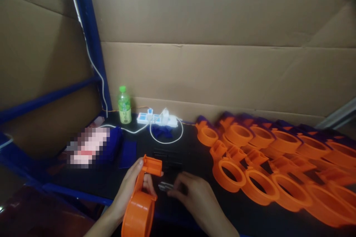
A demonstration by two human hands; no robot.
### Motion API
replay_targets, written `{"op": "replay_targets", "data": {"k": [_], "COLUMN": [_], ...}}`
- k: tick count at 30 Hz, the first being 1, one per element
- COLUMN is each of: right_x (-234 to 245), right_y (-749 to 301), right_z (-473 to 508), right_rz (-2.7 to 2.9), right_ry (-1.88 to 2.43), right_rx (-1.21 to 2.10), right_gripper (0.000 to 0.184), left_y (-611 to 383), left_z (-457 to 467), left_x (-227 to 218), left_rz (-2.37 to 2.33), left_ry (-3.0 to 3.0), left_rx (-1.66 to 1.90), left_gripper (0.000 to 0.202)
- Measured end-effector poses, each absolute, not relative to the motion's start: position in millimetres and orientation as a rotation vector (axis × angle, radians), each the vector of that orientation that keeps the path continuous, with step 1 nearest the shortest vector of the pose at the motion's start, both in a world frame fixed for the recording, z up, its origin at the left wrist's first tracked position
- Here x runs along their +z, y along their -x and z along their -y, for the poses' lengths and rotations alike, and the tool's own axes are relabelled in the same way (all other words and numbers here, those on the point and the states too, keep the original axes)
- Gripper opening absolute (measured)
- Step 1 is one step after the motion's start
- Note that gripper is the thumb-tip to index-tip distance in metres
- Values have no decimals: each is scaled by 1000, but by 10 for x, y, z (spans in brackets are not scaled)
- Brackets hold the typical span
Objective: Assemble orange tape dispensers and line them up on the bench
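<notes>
My left hand [130, 189] grips an orange plastic ring-shaped part [141, 200] with a boxy end, holding it upright at the near edge of the black table [111, 177]. My right hand [194, 196] is beside it, fingers pinched on a small grey metal piece [165, 186] lying close to the orange part. The piece is too small and blurred to name.
Several more orange ring parts [272, 155] lie heaped across the right of the table. At the back stand a green bottle [124, 105] and a white power strip [157, 119] with a looped white cable. Cardboard walls [222, 63] and a blue shelf post [89, 37] enclose the space.
</notes>
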State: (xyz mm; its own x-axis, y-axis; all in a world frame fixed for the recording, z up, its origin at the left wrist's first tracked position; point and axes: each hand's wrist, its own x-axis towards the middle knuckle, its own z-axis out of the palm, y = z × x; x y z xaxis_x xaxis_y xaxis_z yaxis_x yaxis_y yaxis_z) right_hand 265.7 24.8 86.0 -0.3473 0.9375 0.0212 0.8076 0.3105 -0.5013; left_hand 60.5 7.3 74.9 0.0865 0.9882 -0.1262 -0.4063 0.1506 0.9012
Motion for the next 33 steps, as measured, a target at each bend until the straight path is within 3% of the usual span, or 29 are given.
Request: {"op": "replay_targets", "data": {"k": [11,15,20,33], "right_x": [860,917,982,1035], "right_y": [-2665,-2671,-2664,-2649], "right_z": [-254,-247,-270,-236], "right_rz": [2098,1863,1643,1629], "right_ry": [1462,1360,1250,1247], "right_rx": [764,998,1294,1363], "right_gripper": [16,26,40,41], "left_y": [-610,-620,-619,-613], "left_z": [-64,-68,-79,-69], "left_x": [782,775,744,711], "left_rz": [-882,-857,-793,-826], "left_ry": [-814,-795,-857,-970], "left_rx": [1239,1226,1118,1079], "left_gripper": [43,36,44,46]}}
